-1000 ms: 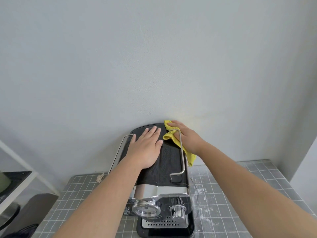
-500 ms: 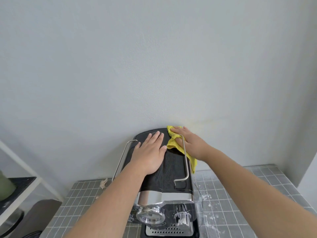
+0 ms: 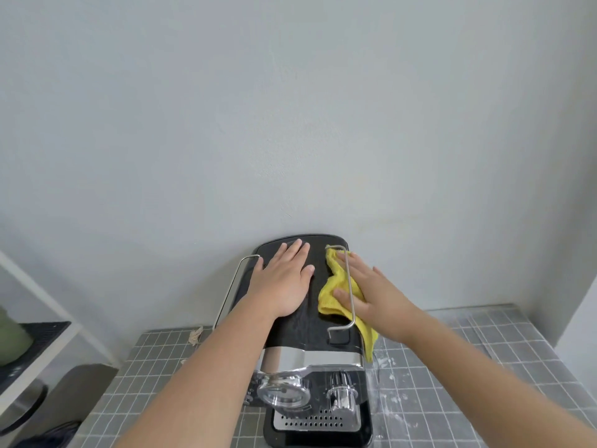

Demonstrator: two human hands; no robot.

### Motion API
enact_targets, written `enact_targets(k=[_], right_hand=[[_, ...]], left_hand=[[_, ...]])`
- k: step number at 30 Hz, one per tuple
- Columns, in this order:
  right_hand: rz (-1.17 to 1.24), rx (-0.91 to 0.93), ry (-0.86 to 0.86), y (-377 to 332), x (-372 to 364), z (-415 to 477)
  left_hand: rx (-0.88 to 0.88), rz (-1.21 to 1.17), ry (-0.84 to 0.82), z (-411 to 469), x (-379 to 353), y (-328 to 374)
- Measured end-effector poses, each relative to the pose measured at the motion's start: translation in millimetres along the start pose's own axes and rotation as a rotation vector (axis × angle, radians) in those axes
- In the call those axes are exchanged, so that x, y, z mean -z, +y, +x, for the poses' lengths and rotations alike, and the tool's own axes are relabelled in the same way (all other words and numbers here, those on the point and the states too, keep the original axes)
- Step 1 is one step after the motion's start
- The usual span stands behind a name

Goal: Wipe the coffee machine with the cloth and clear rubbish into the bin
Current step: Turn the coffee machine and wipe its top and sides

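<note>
1. Squarely against the pale wall, an espresso coffee machine (image 3: 315, 318) stands on a grey tiled worktop (image 3: 452, 367), its black top facing the camera.
2. Flat on that top lies the left hand (image 3: 286, 282), palm down, fingers spread and reaching toward the wall; it grips nothing.
3. Just beside it, the right hand (image 3: 368, 292) presses a yellow cloth (image 3: 334, 286) onto the right side of the machine's top. Its fingers are stretched out flat over the fabric rather than curled around it.
4. A chrome rail (image 3: 350, 286) along the right edge of the top crosses in front of the right hand's fingers and the cloth.
5. One end of the cloth hangs over the machine's right edge, down toward the worktop.
6. A matching rail (image 3: 231, 286) runs along the left edge, just left of the left hand.
7. At the machine's front, a chrome group head (image 3: 284, 394), a knob (image 3: 342, 394) and a perforated drip tray (image 3: 315, 421) show below the forearms.
8. White spill marks (image 3: 387, 386) fleck the tiles right of the machine.
9. A small crumpled scrap (image 3: 195, 334) lies on the worktop near the wall, left of the machine.
10. A white shelf unit (image 3: 48, 344) stands at the far left.
</note>
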State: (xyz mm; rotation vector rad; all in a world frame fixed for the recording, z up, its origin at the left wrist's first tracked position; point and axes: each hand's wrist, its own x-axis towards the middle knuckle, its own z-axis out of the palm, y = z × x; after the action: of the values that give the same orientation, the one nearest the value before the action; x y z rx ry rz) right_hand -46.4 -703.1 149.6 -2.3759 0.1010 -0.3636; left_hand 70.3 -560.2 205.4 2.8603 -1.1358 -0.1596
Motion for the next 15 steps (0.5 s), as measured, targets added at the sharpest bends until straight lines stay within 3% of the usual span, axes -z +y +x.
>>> enact_targets(k=[6,10,15], right_hand=[[0.01,0.037,0.073,-27,-18,-63],[-0.037,-0.05,0.049,-18,-5,-25],[-0.035,-0.127,-0.047,-14,8,13]], left_hand=[[0.011,0.043,0.011,-1,1,3],[-0.027,0.073,0.103,-9,3,8],[-0.038,-0.04,0.002,-21,2,8]])
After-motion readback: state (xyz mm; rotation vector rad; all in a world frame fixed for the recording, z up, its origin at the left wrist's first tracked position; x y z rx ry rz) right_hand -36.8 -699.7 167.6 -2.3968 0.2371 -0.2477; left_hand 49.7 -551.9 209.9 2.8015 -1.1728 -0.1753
